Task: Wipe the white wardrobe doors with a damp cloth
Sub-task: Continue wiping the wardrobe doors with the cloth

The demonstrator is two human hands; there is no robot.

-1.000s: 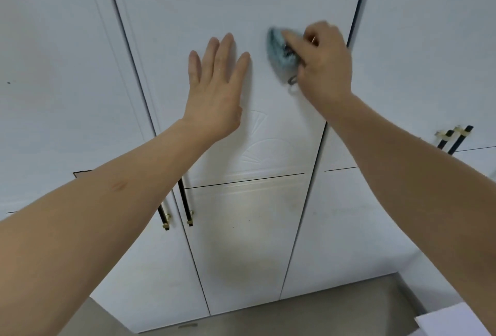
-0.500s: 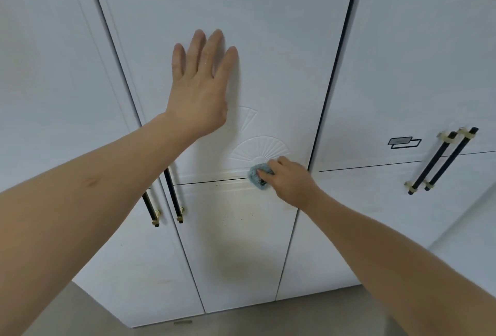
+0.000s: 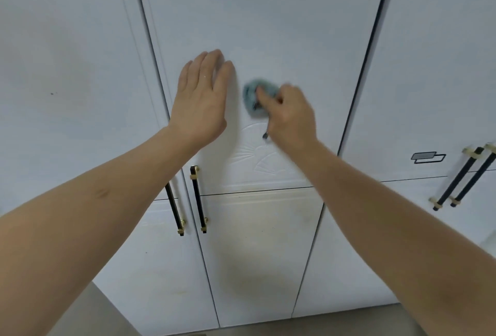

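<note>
Half a second ago the right hand (image 3: 291, 115) was low on the middle wardrobe door (image 3: 268, 26), at the groove under the fan-shaped relief; it has since swept back up and sits above that relief (image 3: 257, 153), close beside the left hand (image 3: 202, 99). The left hand has kept its place on the door, though its fingers look more drawn together than they did.

The right hand's grip is curled around a bunched blue-grey cloth (image 3: 256, 98), fingers pinching it and pressing it against the white panel. The cloth is blurred, and a small dark tag or loop hangs from under the hand. The left hand lies flat, palm to the door, fingers together and pointing up, holding nothing.

Both bare forearms reach up from the bottom corners of the view. Black handles with gold ends (image 3: 197, 198) stand upright along the seam at the door's left edge, partly hidden by the left arm. A second pair of handles (image 3: 461, 177) sits on the doors far to the right, with a small rectangular mark (image 3: 426, 157) beside them. A strip of grey floor (image 3: 349, 321) shows beneath the doors.
</note>
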